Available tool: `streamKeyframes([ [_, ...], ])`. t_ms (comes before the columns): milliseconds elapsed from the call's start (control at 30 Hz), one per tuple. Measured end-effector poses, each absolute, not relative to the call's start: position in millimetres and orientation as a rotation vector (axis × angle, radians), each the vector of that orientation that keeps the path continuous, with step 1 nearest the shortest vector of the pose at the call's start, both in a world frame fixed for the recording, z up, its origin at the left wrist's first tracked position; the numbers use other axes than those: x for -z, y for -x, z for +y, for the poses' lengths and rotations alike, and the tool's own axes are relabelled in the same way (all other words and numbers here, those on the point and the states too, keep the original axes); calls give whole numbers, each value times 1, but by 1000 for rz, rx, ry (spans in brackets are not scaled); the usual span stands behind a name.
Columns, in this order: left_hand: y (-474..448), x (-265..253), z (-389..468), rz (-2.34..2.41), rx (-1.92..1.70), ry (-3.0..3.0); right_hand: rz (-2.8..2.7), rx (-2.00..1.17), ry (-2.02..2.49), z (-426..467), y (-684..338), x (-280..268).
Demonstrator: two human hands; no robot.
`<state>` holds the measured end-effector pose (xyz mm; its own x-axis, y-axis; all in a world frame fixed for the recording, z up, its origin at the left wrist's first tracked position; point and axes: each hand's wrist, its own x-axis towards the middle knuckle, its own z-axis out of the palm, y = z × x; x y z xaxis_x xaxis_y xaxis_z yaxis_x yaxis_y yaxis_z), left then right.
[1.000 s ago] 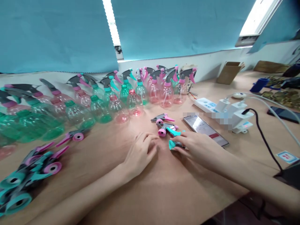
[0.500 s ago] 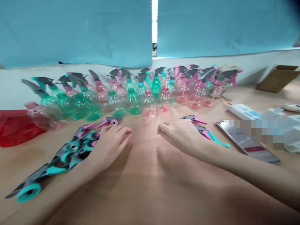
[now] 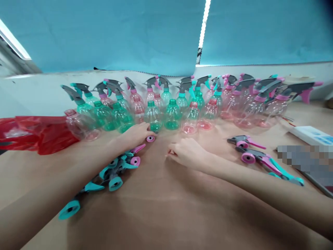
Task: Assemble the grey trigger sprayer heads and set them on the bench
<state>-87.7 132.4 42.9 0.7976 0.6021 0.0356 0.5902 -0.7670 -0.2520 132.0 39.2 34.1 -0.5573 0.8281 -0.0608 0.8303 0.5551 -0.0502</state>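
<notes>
Person's at the table [image 3: 166, 215], both arms stretched out over it. Left hand [image 3: 136, 133] is reached forward, fingers bent and close together, right by a pink-ringed spray head [image 3: 150, 139]; can't tell from here whether the fingers have hold of it. A clear green-tinted bottle [image 3: 154, 116] with an open neck stands just behind that hand. Right hand [image 3: 186, 152] is in front of the bottles, fingers curled in, gap narrow; can't tell if anything's inside.

Loose spray heads, teal and pink, lie in a heap [image 3: 116, 184] beside and partly behind the left forearm. Smaller group [image 3: 248, 158] lies beyond the right forearm, pink rings plus a teal trigger.

Open bottles up front: green one [image 3: 172, 114], pink one [image 3: 191, 119], another pink [image 3: 207, 116], all upright. Behind them and off to both sides, bottles wearing spray heads, e.g. a pink one [image 3: 277, 106] far right. Red plastic bag [image 3: 52, 135] on the left, next to a pink bottle [image 3: 83, 126]. Power strip [image 3: 309, 133] and phone [image 3: 316, 177] at right, partly blurred out.
</notes>
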Motion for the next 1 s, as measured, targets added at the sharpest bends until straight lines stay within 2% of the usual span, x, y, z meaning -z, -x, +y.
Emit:
streamKeyframes([
  [133,85,-44,131,-854,5,2753,2769,138,-1500,45,-136,-35],
  [300,74,-69,100,-851,146,2773,2883,208,-1561,47,-150,-57],
  [467,50,-89,27,-1055,586,2861,2971,328,-1521,31,-177,-95],
  [533,41,-83,-3,-1072,808,2806,3014,486,-1464,15,-188,-104],
  [667,26,-53,-41,-1221,944,2893,2968,911,-1216,-19,-206,-101],
  [800,13,-26,-46,-1413,1174,3037,2994,771,-1407,-38,-211,-91],
  [1000,1,-14,-38,-1562,1077,3073,2983,915,-1390,-42,-202,-90],
])
